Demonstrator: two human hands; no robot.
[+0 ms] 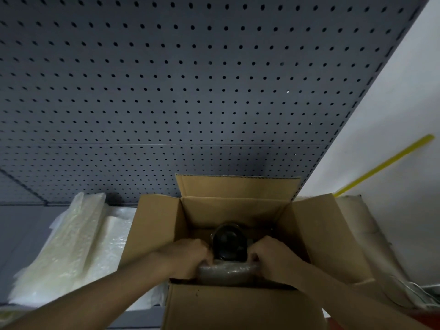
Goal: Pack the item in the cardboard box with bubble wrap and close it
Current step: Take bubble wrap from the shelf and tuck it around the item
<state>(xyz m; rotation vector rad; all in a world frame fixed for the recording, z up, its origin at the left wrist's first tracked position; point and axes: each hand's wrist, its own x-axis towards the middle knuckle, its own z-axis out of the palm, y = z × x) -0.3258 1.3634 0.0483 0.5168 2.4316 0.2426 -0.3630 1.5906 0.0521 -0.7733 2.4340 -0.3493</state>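
While the dark round item (227, 244) sits low inside the open cardboard box (240, 303), a bubble-wrap roll (228, 270) lies crosswise just before it, long axis left to right. Left hand (188, 256) and right hand (270, 254) each clamp one end, equally near. Spare bubble wrap (71, 246) lies left of the box.

— Where does the brown corrugated cardboard box (238, 303) stand?

— Near centre, upright and open, its four flaps spread: the far one raised, the left and right ones splayed outward.

— And the dark, round, glossy item (227, 244)?

— Inside, toward the near wall, its rounded end facing up.

— The clear bubble wrap (228, 270)?

— A bunched roll lies against the item's near side, just inside the near wall.
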